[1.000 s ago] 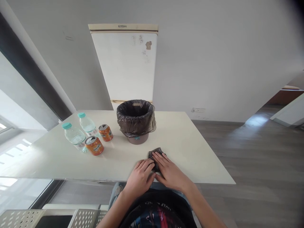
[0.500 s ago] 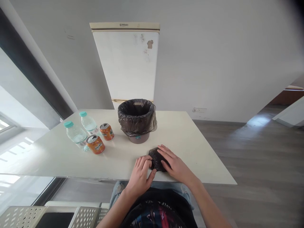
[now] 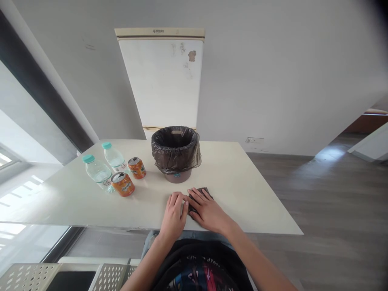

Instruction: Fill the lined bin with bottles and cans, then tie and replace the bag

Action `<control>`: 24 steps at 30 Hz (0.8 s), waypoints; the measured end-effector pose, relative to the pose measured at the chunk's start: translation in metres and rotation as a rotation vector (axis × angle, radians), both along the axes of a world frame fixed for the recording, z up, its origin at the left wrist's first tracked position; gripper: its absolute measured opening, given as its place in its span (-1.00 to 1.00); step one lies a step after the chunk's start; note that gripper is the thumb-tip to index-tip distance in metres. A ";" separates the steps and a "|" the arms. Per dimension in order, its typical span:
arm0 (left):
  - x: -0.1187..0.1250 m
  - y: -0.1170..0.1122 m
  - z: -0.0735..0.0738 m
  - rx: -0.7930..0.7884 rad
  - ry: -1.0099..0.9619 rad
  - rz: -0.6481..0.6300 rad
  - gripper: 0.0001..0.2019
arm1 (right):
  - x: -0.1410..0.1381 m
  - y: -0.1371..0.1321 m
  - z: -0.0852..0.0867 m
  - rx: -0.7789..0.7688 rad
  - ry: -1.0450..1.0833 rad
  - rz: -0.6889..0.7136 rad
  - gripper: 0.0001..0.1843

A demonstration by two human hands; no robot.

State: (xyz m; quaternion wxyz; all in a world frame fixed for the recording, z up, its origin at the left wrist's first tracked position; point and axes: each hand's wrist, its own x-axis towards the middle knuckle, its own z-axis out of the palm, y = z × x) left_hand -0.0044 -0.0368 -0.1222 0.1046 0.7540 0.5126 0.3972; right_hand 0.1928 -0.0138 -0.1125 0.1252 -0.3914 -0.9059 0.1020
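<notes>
White flat-topped table (image 3: 242, 182) carries a round mauve plastic bin (image 3: 178, 178), mostly hidden by its black plastic liner (image 3: 176, 159). Right hand (image 3: 206, 211) lies flat; left hand (image 3: 173, 215) half-curled alongside, can't tell if gripping. Flattened black plastic bag (image 3: 191, 208) mostly covered under the right, near table's front edge.
</notes>
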 end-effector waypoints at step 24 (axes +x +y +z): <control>0.008 0.001 -0.010 -0.033 0.211 0.061 -0.87 | -0.001 -0.001 -0.006 -0.003 0.026 -0.035 -0.39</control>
